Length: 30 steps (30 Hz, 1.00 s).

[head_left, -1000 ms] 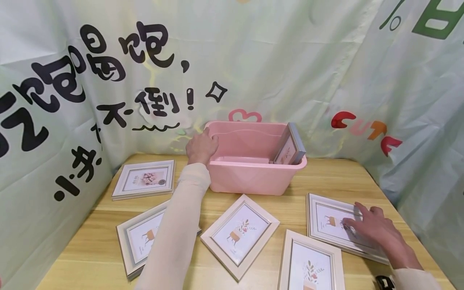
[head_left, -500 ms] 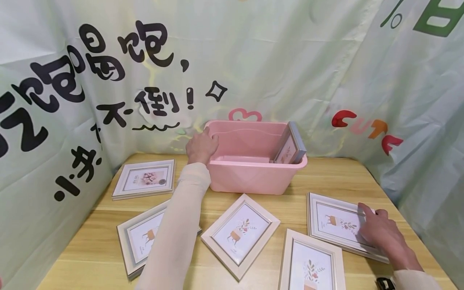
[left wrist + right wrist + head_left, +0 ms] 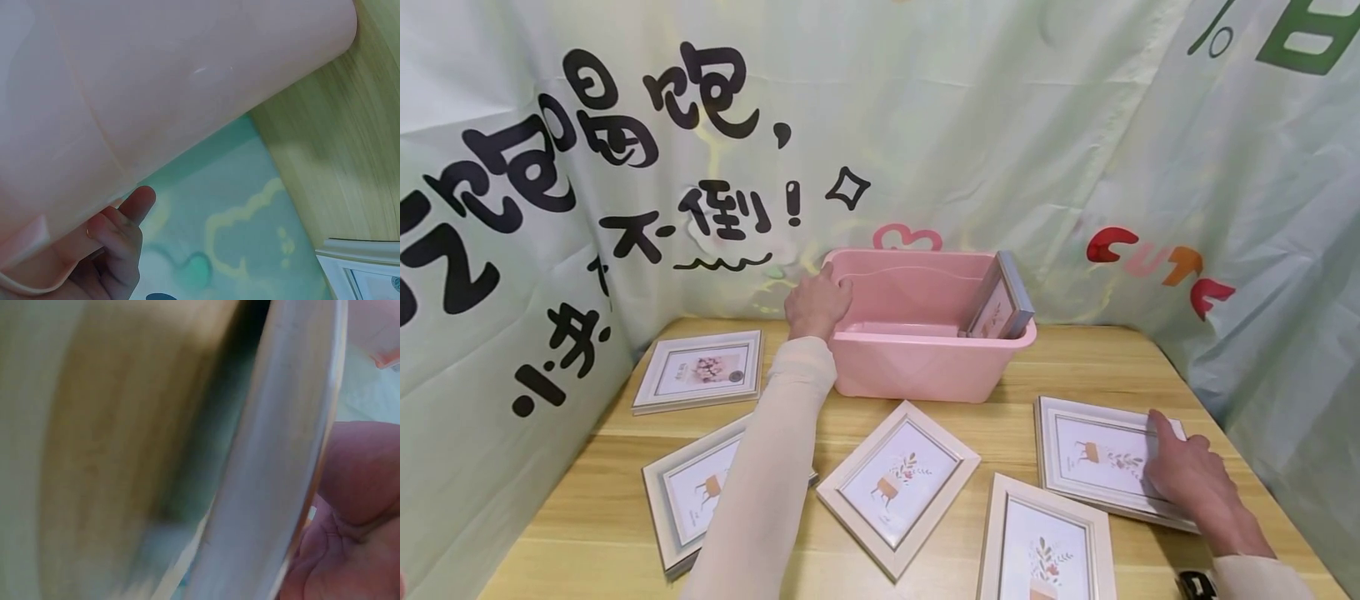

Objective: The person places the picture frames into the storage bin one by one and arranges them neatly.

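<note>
Since the first head view, the right hand (image 3: 1195, 479) has drawn back from the printed picture to the outer end of the right-hand frame (image 3: 1101, 454), and that end has shifted and risen a little. Its fingers are closed to roughly the frame's thickness and hold that end; the tips are hidden beneath or behind it. The right wrist view, blurred in part, shows the pale edge beside the palm, with a dark gap between it and the bench (image 3: 572, 533).

The left hand (image 3: 817, 304) has stayed where it was, its fingers curled round the left rim of the pink bin (image 3: 917, 367) (the left wrist view shows them bent at the handle). Inside the bin, a grey-edged frame (image 3: 1017, 287) leans against the right end.

Four more spots on the bench carry frames: a flower-print frame (image 3: 700, 372) far left, a front-left frame (image 3: 666, 521) partly covered by the left sleeve (image 3: 760, 492), a middle frame (image 3: 898, 492) turned diagonally, and a near frame (image 3: 1045, 542) cut off by the bottom edge.
</note>
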Each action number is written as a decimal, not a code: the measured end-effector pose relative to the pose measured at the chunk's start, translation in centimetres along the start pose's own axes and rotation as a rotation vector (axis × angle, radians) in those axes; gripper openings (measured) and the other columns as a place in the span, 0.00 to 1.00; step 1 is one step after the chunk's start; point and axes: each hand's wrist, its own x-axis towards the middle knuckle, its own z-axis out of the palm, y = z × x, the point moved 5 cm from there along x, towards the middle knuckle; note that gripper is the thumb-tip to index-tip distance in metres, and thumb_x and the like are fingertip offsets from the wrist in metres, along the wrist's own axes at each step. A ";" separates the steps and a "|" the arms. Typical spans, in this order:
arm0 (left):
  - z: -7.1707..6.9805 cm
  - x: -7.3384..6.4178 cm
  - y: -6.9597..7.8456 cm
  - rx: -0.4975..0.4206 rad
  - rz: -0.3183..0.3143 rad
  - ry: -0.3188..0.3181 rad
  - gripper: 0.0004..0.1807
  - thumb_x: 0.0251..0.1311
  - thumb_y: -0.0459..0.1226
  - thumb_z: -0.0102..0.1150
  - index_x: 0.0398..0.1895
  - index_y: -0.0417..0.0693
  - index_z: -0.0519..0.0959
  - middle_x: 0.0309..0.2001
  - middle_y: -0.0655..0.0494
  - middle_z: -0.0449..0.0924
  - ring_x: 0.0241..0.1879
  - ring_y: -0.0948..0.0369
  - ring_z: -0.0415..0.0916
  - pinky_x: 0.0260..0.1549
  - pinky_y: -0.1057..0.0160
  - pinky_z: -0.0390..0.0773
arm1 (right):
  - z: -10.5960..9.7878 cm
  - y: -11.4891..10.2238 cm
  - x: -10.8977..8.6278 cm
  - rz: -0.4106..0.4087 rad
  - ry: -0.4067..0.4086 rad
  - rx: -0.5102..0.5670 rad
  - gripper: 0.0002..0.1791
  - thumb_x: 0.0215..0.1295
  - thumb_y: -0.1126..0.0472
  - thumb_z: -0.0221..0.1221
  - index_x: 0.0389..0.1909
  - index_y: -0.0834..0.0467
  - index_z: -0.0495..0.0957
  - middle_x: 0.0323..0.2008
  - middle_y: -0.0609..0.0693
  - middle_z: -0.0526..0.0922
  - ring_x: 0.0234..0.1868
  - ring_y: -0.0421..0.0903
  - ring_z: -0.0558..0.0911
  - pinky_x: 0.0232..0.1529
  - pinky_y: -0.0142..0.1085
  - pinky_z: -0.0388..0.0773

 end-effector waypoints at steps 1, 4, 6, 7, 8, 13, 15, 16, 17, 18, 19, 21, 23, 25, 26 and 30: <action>0.0 0.0 0.0 -0.001 0.001 0.000 0.34 0.66 0.56 0.32 0.74 0.57 0.58 0.45 0.37 0.80 0.31 0.47 0.78 0.33 0.50 0.78 | -0.1 0.0 0.1 0.008 0.004 0.006 0.43 0.64 0.61 0.48 0.74 0.64 0.36 0.45 0.85 0.54 0.41 0.81 0.65 0.37 0.68 0.68; 0.0 0.0 0.1 -0.003 0.001 0.001 0.34 0.66 0.56 0.32 0.74 0.57 0.58 0.43 0.38 0.80 0.30 0.47 0.77 0.32 0.51 0.78 | -0.3 0.0 0.2 0.007 0.026 0.015 0.44 0.60 0.63 0.49 0.74 0.64 0.37 0.46 0.84 0.52 0.41 0.81 0.62 0.36 0.68 0.67; 0.1 -0.1 0.1 -0.003 0.000 0.002 0.34 0.67 0.56 0.32 0.74 0.57 0.58 0.42 0.38 0.80 0.30 0.47 0.77 0.33 0.51 0.78 | -0.4 0.1 0.3 0.007 0.029 0.020 0.44 0.60 0.63 0.49 0.74 0.64 0.38 0.46 0.84 0.51 0.40 0.80 0.61 0.34 0.67 0.67; 0.1 -0.1 0.2 -0.001 0.001 -0.001 0.34 0.67 0.56 0.32 0.74 0.57 0.58 0.43 0.38 0.80 0.31 0.47 0.77 0.33 0.50 0.78 | -0.4 0.2 0.3 0.019 0.023 0.026 0.44 0.61 0.62 0.49 0.74 0.63 0.38 0.46 0.83 0.50 0.39 0.79 0.61 0.34 0.65 0.67; 0.1 -0.1 0.2 -0.001 0.002 -0.002 0.34 0.67 0.56 0.33 0.74 0.57 0.59 0.42 0.38 0.80 0.31 0.47 0.77 0.34 0.50 0.78 | -0.4 0.3 0.4 0.023 0.020 0.028 0.43 0.62 0.61 0.48 0.74 0.63 0.38 0.46 0.83 0.50 0.39 0.78 0.61 0.33 0.64 0.66; 0.2 -0.1 0.3 -0.003 -0.001 0.001 0.34 0.67 0.56 0.33 0.74 0.57 0.58 0.41 0.38 0.80 0.30 0.47 0.77 0.32 0.51 0.78 | -0.7 0.4 0.4 0.033 0.030 0.035 0.41 0.70 0.46 0.43 0.74 0.63 0.39 0.49 0.86 0.49 0.41 0.80 0.59 0.34 0.66 0.65; 0.1 0.0 0.3 -0.006 -0.003 0.005 0.34 0.67 0.56 0.33 0.74 0.57 0.58 0.40 0.38 0.80 0.29 0.48 0.76 0.32 0.51 0.78 | -0.9 0.2 0.3 0.024 0.047 0.029 0.46 0.69 0.37 0.42 0.74 0.65 0.41 0.50 0.87 0.48 0.42 0.81 0.59 0.35 0.68 0.64; 0.1 0.0 0.3 -0.007 -0.002 0.006 0.34 0.66 0.56 0.32 0.75 0.58 0.58 0.41 0.38 0.80 0.29 0.48 0.76 0.32 0.51 0.77 | -1.0 0.1 0.2 0.027 0.054 0.027 0.49 0.67 0.33 0.42 0.73 0.65 0.42 0.51 0.87 0.48 0.42 0.82 0.59 0.36 0.68 0.64; 0.1 0.0 0.3 -0.006 -0.001 0.005 0.34 0.66 0.56 0.32 0.75 0.57 0.58 0.43 0.38 0.80 0.30 0.48 0.77 0.32 0.51 0.78 | -1.1 0.0 0.2 0.033 0.057 0.024 0.53 0.64 0.29 0.43 0.73 0.66 0.42 0.51 0.87 0.49 0.43 0.81 0.59 0.37 0.68 0.64; 0.0 0.0 0.2 -0.007 0.000 0.004 0.34 0.66 0.56 0.32 0.75 0.57 0.58 0.43 0.37 0.80 0.30 0.47 0.77 0.33 0.50 0.78 | -1.2 0.0 0.2 0.039 0.055 0.024 0.57 0.61 0.26 0.44 0.73 0.66 0.42 0.51 0.86 0.49 0.43 0.80 0.59 0.37 0.67 0.65; 0.0 0.0 0.2 -0.007 0.001 0.003 0.35 0.66 0.56 0.32 0.75 0.57 0.57 0.44 0.37 0.80 0.31 0.47 0.77 0.33 0.50 0.78 | -1.3 0.0 0.2 0.040 0.058 0.019 0.60 0.58 0.23 0.45 0.73 0.66 0.42 0.51 0.86 0.49 0.44 0.80 0.59 0.38 0.67 0.65; -0.1 0.0 0.2 -0.005 0.002 -0.001 0.35 0.66 0.57 0.31 0.75 0.58 0.57 0.46 0.37 0.80 0.33 0.46 0.78 0.34 0.50 0.78 | -1.6 -0.2 0.1 0.034 0.076 0.008 0.63 0.53 0.21 0.48 0.73 0.66 0.44 0.51 0.86 0.51 0.45 0.78 0.60 0.38 0.66 0.66; -0.2 0.0 0.2 -0.005 -0.001 -0.006 0.35 0.66 0.57 0.31 0.75 0.58 0.56 0.47 0.36 0.80 0.34 0.46 0.78 0.35 0.49 0.78 | -2.0 -0.4 0.0 0.015 0.097 -0.001 0.65 0.50 0.19 0.51 0.72 0.66 0.46 0.51 0.85 0.51 0.46 0.77 0.59 0.37 0.66 0.66; -0.2 0.0 0.2 -0.006 -0.003 -0.007 0.35 0.66 0.56 0.30 0.75 0.58 0.56 0.48 0.36 0.80 0.34 0.46 0.78 0.36 0.49 0.78 | -2.4 -0.8 -0.1 -0.008 0.132 -0.012 0.66 0.48 0.20 0.53 0.71 0.66 0.48 0.50 0.85 0.52 0.44 0.77 0.60 0.35 0.65 0.66; -0.2 0.0 0.2 -0.003 -0.003 -0.009 0.35 0.66 0.56 0.30 0.75 0.58 0.56 0.48 0.36 0.80 0.34 0.46 0.77 0.36 0.49 0.78 | -2.7 -1.1 -0.1 -0.022 0.153 -0.019 0.65 0.47 0.20 0.54 0.71 0.66 0.49 0.49 0.84 0.53 0.43 0.76 0.60 0.33 0.64 0.67; -0.2 -0.1 0.2 0.005 -0.002 -0.015 0.35 0.66 0.57 0.30 0.75 0.58 0.56 0.44 0.37 0.80 0.31 0.48 0.77 0.34 0.51 0.78 | -3.9 -2.1 -0.2 -0.077 0.228 -0.046 0.63 0.45 0.24 0.61 0.69 0.66 0.53 0.44 0.81 0.56 0.38 0.74 0.63 0.29 0.59 0.67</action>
